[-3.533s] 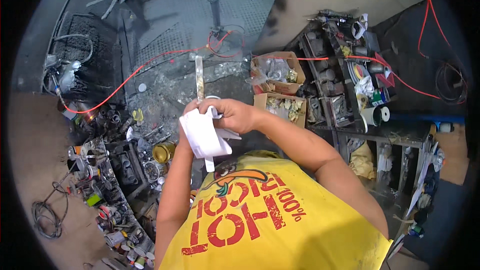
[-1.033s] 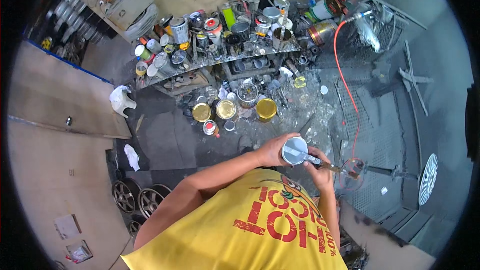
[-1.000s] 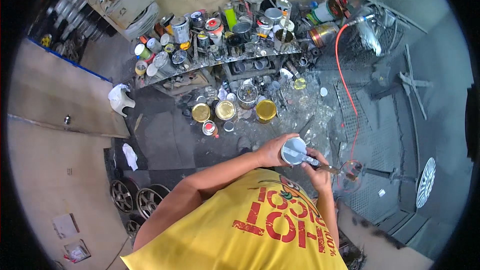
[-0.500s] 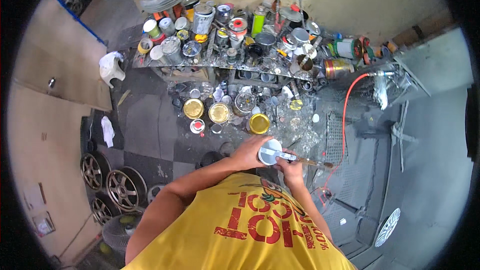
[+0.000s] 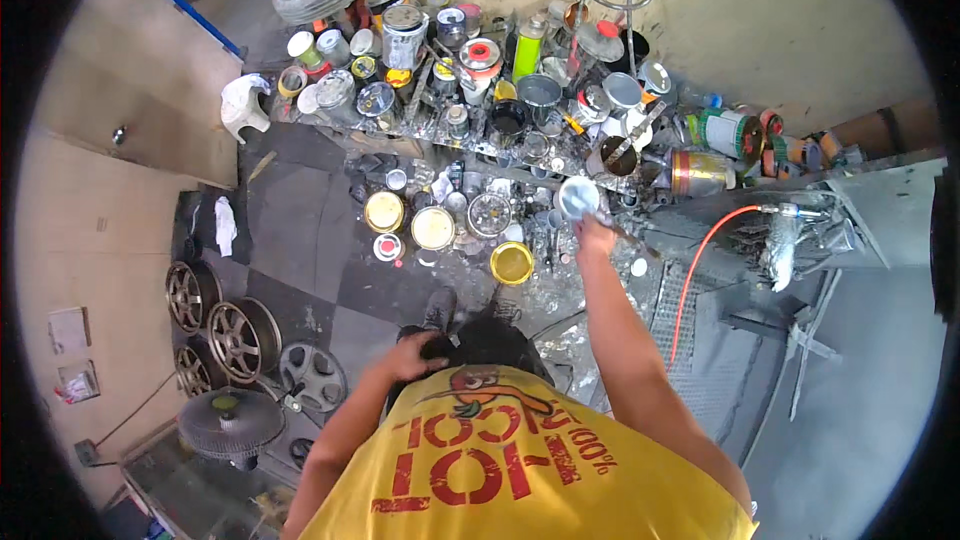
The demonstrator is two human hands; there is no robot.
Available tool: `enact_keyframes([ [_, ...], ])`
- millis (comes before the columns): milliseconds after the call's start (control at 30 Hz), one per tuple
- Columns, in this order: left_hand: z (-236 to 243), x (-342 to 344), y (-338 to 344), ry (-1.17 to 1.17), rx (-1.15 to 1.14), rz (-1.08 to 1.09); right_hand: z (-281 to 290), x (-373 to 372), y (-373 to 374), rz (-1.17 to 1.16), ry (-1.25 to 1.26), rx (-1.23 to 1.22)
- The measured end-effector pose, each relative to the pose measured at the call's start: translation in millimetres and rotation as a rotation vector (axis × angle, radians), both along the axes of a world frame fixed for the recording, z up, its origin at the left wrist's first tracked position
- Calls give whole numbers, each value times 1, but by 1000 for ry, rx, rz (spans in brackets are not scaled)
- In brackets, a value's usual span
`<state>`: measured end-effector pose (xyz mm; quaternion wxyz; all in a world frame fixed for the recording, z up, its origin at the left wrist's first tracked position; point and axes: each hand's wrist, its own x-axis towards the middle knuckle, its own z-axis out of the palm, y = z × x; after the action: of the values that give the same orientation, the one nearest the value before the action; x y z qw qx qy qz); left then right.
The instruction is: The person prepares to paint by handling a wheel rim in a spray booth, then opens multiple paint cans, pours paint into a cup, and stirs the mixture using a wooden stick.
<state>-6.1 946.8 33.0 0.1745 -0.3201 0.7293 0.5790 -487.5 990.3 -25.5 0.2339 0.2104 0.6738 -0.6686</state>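
Note:
My right hand (image 5: pixel 597 237) reaches out to the near edge of the crowded bench, closed on a white paint cup (image 5: pixel 578 198) with a pale grey inside. From the same hand a paintbrush (image 5: pixel 636 242) sticks out to the right; its grip is hidden by the fingers. My left hand (image 5: pixel 413 355) lies with loosely spread fingers on my dark trouser leg (image 5: pixel 490 345), holding nothing. On the floor to the left of the cup stand an open yellow tin (image 5: pixel 512 263), two gold-lidded tins and a tin with grey stains (image 5: pixel 489 214).
A low bench (image 5: pixel 420 120) is packed with paint tins, jars and a green spray can (image 5: pixel 528 48). An orange hose (image 5: pixel 690 285) runs down on the right. Wheel rims (image 5: pixel 243 338) and a fan (image 5: pixel 230 425) stand at the left. A white stool (image 5: pixel 243 107) is beside the bench.
The cup has moved away from my body toward the bench. My left hand has let go of it and dropped to my leg; my right hand now holds the cup along with the brush.

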Motion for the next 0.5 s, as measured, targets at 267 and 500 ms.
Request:
enact_keyframes([
  [267, 16, 45, 122, -325, 195, 586, -74, -69, -93, 55, 199, 170],
  [500, 12, 30, 155, -307, 331, 880, -90, -93, -122, -23, 182, 278],
])
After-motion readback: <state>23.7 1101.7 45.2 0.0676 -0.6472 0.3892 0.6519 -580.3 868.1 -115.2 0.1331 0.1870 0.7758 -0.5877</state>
